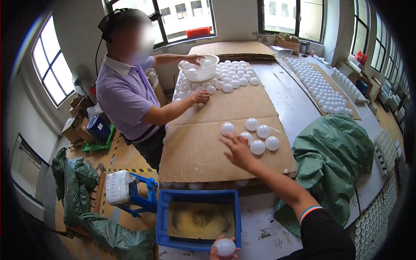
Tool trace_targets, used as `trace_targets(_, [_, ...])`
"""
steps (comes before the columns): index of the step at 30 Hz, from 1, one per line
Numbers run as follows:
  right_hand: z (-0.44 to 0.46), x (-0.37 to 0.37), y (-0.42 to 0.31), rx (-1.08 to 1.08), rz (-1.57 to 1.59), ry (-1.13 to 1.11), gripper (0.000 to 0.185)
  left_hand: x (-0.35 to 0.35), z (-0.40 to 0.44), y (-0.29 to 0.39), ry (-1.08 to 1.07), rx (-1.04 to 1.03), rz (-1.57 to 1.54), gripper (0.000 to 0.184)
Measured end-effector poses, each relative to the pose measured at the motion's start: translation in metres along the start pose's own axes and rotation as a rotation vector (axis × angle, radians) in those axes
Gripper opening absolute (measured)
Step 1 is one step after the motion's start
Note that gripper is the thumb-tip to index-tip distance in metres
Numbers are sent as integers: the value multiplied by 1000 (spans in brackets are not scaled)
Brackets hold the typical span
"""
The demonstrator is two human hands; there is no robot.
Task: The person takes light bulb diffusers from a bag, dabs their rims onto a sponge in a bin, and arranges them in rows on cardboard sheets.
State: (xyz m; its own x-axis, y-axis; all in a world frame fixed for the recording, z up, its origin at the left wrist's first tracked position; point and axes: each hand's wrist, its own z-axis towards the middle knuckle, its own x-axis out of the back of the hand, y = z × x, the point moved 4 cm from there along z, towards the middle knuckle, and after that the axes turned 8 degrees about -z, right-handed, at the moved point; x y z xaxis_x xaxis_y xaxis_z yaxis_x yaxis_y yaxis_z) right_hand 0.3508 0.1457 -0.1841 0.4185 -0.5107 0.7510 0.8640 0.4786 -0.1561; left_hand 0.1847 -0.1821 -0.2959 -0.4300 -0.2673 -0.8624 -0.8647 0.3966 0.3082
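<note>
On the brown cardboard (199,151) lies a loose group of several white globes (257,147). My right hand (238,149) reaches over them from the lower right, fingers spread, its fingertips beside the leftmost globe (227,128). At the bottom edge of the view my left hand (215,251) is wrapped round another white globe (225,247), just in front of the blue bin (236,216). A yellowish, dark-stained sheet (200,220) lies in that bin.
Across the cardboard a co-worker in a purple shirt (125,91) holds a white bowl (197,74) of globes, one hand by globes on the cardboard. Green cloth (329,151) lies at right. Beyond it are rows of globes (316,86). A blue stool (145,195) stands at left.
</note>
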Motion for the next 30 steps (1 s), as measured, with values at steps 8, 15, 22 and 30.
trace_targets(8, [-176, 109, -130, 236, 1171, -870, 51, -39, -9, -4, 148, -119, 194, 75])
trace_targets(15, [-179, 118, -154, 335, 1057, -923, 63, -34, -36, -6, -52, 38, 208, 77])
trace_targets(22, [-165, -12, -159, 429, 302, -543, 50, 5, -48, -19, 215, 23, 137, 54])
trace_targets(30, [-154, -12, -150, 370, 166, -626, 53, 15, -34, -54, 188, 191, 336, 41])
